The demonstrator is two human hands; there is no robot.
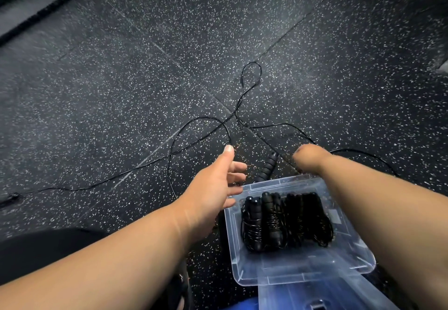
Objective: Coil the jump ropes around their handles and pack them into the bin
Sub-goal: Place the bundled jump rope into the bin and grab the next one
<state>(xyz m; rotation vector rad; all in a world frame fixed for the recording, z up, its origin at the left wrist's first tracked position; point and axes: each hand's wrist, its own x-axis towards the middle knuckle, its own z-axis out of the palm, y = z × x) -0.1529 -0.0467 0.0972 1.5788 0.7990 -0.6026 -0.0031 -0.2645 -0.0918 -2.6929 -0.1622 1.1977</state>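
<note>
The clear plastic bin [300, 268], lower right, holds coiled black ropes [286, 220]. Above it the loose rope's ribbed black handle [268, 167] lies tilted between my hands: left hand [215, 183] spread open, right hand [309, 158] nearer, its fingers hidden.

Open floor [121, 91] lies ahead, crossed by loose rope [242, 96]; coiled ropes [286, 220] fill the bin [242, 256].

Both forearms bare, no sleeves, no watch or rings visible. Left hand [213, 183] and right hand [309, 158] ungloved. Dark garment [43, 249] lower left.
</note>
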